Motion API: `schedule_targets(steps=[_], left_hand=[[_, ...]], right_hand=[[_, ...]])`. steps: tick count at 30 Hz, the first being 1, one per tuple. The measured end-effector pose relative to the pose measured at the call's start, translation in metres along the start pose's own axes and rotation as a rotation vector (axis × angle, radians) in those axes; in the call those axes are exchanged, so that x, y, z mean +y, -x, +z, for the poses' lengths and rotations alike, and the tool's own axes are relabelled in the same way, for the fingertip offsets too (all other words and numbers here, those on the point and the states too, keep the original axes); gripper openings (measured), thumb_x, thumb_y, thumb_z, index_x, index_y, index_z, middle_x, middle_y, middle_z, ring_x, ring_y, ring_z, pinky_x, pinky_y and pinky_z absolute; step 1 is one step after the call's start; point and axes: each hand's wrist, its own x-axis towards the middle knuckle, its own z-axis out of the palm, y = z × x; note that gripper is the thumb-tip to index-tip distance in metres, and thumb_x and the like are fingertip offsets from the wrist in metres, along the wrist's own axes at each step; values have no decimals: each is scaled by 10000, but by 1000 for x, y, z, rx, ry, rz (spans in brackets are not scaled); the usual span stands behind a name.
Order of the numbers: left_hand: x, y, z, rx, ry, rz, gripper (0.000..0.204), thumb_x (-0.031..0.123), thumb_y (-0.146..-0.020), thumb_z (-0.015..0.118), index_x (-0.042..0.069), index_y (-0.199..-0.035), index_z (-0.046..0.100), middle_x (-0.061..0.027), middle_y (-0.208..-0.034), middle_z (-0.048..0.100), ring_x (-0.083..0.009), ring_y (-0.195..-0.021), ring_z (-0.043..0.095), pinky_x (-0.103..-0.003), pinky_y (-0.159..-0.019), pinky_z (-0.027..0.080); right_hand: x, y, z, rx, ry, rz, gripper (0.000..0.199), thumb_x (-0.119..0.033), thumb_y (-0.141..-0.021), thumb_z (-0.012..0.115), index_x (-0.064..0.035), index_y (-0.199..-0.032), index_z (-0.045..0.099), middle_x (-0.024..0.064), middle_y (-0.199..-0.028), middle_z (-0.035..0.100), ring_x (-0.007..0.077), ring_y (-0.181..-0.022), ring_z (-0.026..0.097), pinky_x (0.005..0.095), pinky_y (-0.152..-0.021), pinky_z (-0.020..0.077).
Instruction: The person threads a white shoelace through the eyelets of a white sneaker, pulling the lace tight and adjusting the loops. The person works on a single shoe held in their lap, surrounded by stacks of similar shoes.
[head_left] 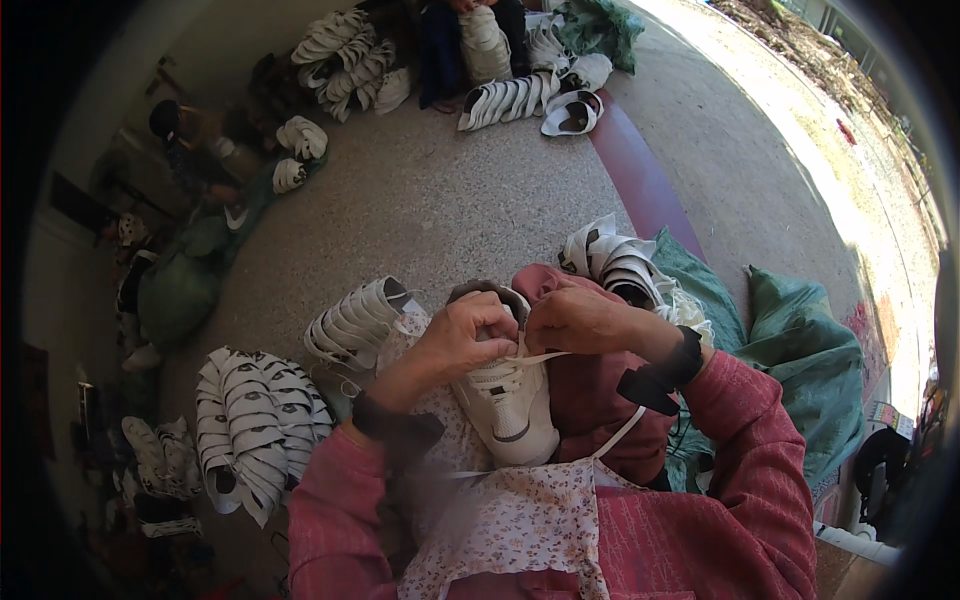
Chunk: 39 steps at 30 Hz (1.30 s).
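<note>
A white shoe upper (515,410) lies across my lap with its toe toward me and its grey-lined opening away from me. My left hand (465,335) is closed at the left edge of the lacing, thumb and fingers pinched together near the top eyelets. Opposite it, my right hand (578,322) pinches a flat white shoelace (538,357) close to the shoe's tongue. Rows of lace cross the front of the upper below my fingers. One loose end hangs by my right wrist. My fingertips hide exactly where the lace passes through.
Nested stacks of white uppers stand at my left (265,425), by my left knee (360,320) and at my right (610,260). Green sacks (800,350) slump on the right. Across the floor (400,190), another person (470,50) sits among more stacked uppers.
</note>
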Motion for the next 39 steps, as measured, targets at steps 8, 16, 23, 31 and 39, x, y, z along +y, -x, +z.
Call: schedule_targets(steps=[8,16,23,31,39], left_hand=[[-4,0,3,22,-74,-10,139,80,-784,775,27,-887,699,-19,-877,559,-134,-813,576,-280,-710,462],[2,8,1,250,-363,157,86,39,-795,747,36,-819,664,-59,-810,562,-186,-709,594,-318,-622,471],[-11,114,-185,1123,-946,-54,42,61,-881,698,47,-891,659,-43,-809,562,-180,-675,552,-316,-599,449],[-27,161,-75,833,256,-511,300,230,-976,654,24,-1184,588,23,-779,558,-65,-620,496,-213,-549,410],[-13,133,13,322,1410,-417,477,378,-1032,553,51,-1369,469,-20,-831,560,-87,-580,493,-207,-481,399]], right_hand=[[-5,-6,-12,217,-231,14,341,-198,-744,839,-80,-1028,693,91,-1056,612,260,-941,637,361,-852,484],[18,-8,-2,247,-249,-172,263,-160,-807,800,-32,-1016,705,92,-1085,598,222,-973,609,327,-859,492],[3,-9,-3,220,-279,-101,236,-157,-869,750,-30,-1063,706,94,-1098,606,215,-965,627,332,-876,500],[-22,-5,-14,267,-335,36,189,-156,-925,678,-37,-1072,693,103,-1063,618,236,-1004,622,346,-903,492],[-63,-31,-5,256,314,-117,177,-253,-909,684,-78,-898,660,68,-895,600,267,-924,575,388,-851,436]])
